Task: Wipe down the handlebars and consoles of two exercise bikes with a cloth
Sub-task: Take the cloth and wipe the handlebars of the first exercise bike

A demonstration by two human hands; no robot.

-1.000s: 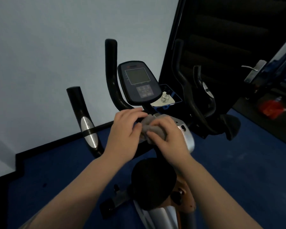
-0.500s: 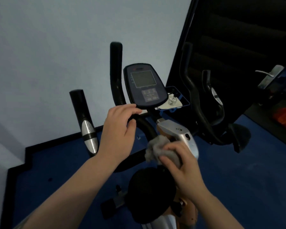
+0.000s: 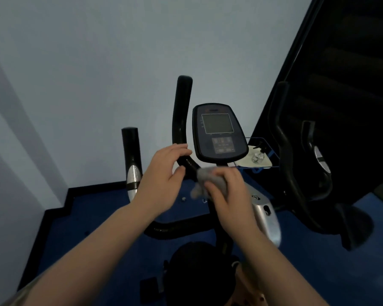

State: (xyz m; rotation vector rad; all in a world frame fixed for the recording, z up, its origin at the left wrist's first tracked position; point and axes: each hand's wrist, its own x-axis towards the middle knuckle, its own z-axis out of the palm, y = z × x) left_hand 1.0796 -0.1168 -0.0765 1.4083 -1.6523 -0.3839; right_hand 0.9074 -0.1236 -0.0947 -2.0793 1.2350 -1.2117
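Observation:
An exercise bike stands in front of me with a dark console (image 3: 219, 133) and black handlebars. My left hand (image 3: 161, 180) curls loosely around the bend of the left upright handlebar (image 3: 182, 115), fingers apart. My right hand (image 3: 228, 191) grips a grey cloth (image 3: 206, 180) and presses it against the handlebar stem just below the console. The outer left grip (image 3: 132, 160) has a silver sensor band. The right handlebar (image 3: 283, 138) rises against a dark panel.
A small blue wire tray (image 3: 260, 156) with a little bottle sits right of the console. The silver frame cover (image 3: 263, 217) and black saddle (image 3: 199, 272) lie below my hands. A pale wall is ahead; blue floor spreads around.
My right hand has carried the cloth up from beside the silver cover to the stem under the console. My left hand loosened on the handlebar bend. My head tilted upward.

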